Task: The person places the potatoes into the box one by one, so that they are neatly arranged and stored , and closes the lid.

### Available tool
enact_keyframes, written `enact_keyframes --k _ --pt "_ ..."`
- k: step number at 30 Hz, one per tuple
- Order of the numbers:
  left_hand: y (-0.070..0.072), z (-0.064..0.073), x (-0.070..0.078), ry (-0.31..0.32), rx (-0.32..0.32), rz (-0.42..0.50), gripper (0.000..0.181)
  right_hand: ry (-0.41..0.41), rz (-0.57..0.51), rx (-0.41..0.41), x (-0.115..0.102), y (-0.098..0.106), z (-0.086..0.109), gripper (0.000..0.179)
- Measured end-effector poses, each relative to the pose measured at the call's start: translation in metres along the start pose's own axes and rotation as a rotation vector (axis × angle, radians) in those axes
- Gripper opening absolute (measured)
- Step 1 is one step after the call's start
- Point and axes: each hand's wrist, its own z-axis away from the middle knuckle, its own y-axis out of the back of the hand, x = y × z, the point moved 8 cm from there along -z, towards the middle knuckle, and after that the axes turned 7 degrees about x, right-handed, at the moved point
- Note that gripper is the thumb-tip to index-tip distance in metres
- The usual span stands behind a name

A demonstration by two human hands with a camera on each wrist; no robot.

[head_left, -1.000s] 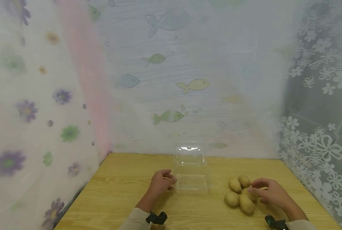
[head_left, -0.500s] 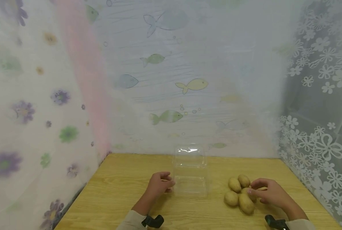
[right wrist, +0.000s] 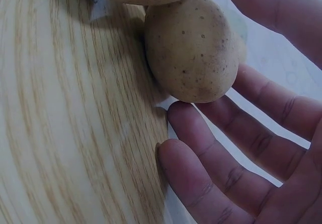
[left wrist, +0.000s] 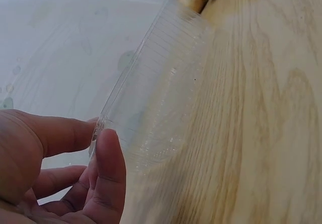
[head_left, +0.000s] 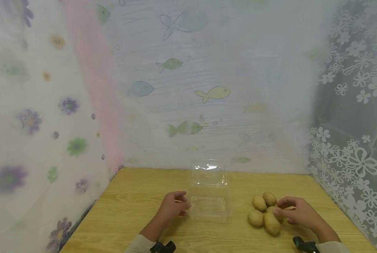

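A clear plastic box [head_left: 209, 208] with its lid [head_left: 209, 174] raised stands mid-table in the head view. At its left side, my left hand [head_left: 173, 205] pinches the rim between thumb and finger, seen closely in the left wrist view, where the box wall [left wrist: 161, 83] slants away. Several potatoes [head_left: 272, 224] lie clustered to the right of the box. My right hand [head_left: 299, 211] is around the rightmost potato [right wrist: 193, 50]. In the right wrist view some fingertips touch or nearly touch it, while the thumb [right wrist: 276, 12] stays apart.
A wood-grain table [head_left: 138, 196] carries everything. Behind it hangs a fish-print curtain [head_left: 176, 105], with flower-print sheets at the left [head_left: 49, 140] and right [head_left: 350, 158]. Black straps with camera mounts [head_left: 304, 245] sit at the wrists.
My left hand has drawn the clear plastic box slightly toward me, keeping its pinch on the rim. The right hand and the potatoes have stayed in place.
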Motion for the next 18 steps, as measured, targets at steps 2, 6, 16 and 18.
enact_keyframes --k 2,6,16,18 --pt "0.001 0.002 -0.001 -0.002 0.001 -0.006 0.064 0.002 0.0 -0.004 0.0 0.0 0.0 0.055" --pt "0.003 0.004 -0.002 0.0 -0.007 -0.013 0.066 0.01 0.005 -0.011 0.001 0.0 -0.001 0.054" --pt "0.004 0.017 0.0 0.003 -0.052 -0.013 0.071 0.014 -0.006 -0.013 -0.001 0.0 0.001 0.053" --pt "0.004 0.019 0.001 0.0 -0.059 -0.01 0.071 0.009 -0.006 -0.011 -0.002 0.0 0.001 0.053"
